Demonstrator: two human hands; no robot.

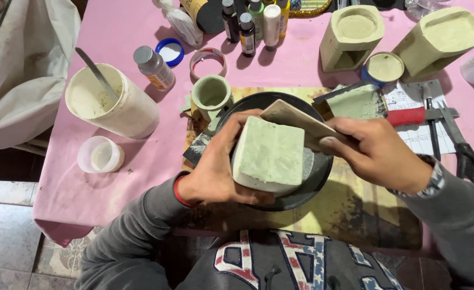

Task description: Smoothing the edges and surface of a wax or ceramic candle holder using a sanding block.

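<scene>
Holding a pale green block (269,153) over a black round dish (315,172), the left hand (215,169) has its grip clamped on the block's left side and underside. The right hand (379,153) has its grip closed on a flat tan sanding pad (296,121), laid against the block's upper edge. The dish sits on a stained wooden board (355,207) at the near edge of the pink worktop (113,182). A white tub (113,104) with a stirring stick stands toward the left edge, and two green hollow moulds (352,35) stand near the far right corner. Scissors (465,147) lie by the right edge.
</scene>
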